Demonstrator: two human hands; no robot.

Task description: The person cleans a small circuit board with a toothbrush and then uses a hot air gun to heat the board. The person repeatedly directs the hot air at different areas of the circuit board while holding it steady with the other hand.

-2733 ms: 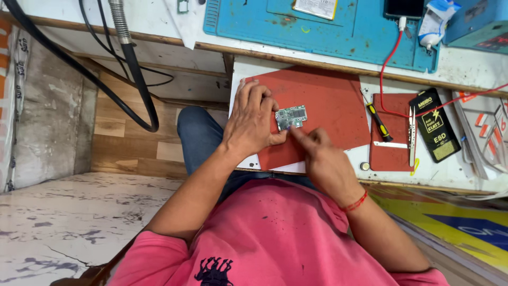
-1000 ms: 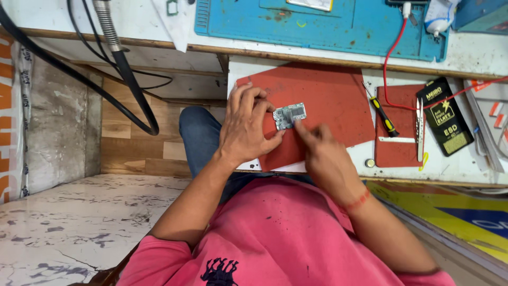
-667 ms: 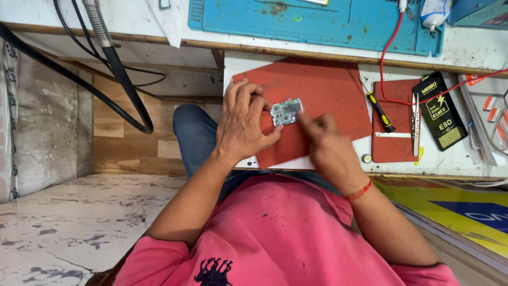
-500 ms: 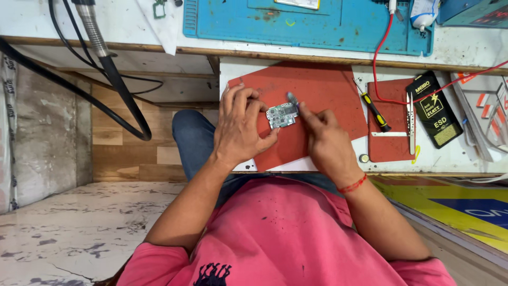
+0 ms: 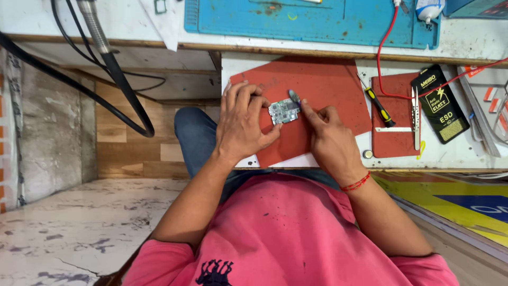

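steadying circuit board (image 5: 284,111), perhaps prying

The circuit board (image 5: 284,111) is grey-green with small silver and dark parts. It lies on a brick-red mat (image 5: 317,100); a smaller red mat (image 5: 391,116) beside it has the same shade. The screwdriver (image 5: 377,106) is black and yellow. The flat pack (image 5: 440,103) is black with yellow print. A red wire (image 5: 382,47) runs over a blue mat (image 5: 307,21). The shirt (image 5: 296,233) is pink with dark specks, the wrist thread (image 5: 355,184) red, the jeans (image 5: 198,139) blue.
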